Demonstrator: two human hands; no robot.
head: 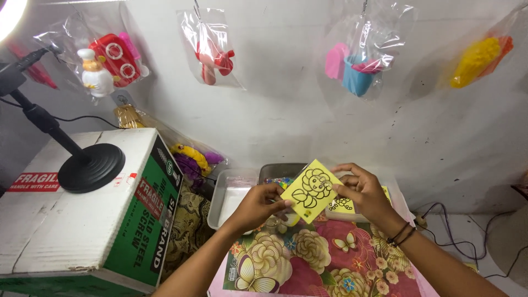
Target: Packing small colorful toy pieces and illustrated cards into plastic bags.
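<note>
Two hands, left hand (261, 204), right hand (360, 190), pinching yellow card (311, 190), possibly above metal tray (226, 193)

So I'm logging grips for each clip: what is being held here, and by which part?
A yellow card with a black flower outline, pinched by both hands: left hand at its lower-left edge, right hand at its right edge.

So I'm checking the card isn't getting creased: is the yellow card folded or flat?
Flat. The yellow card shows its whole flower drawing, pinched at its edges by the left hand and right hand.
</note>
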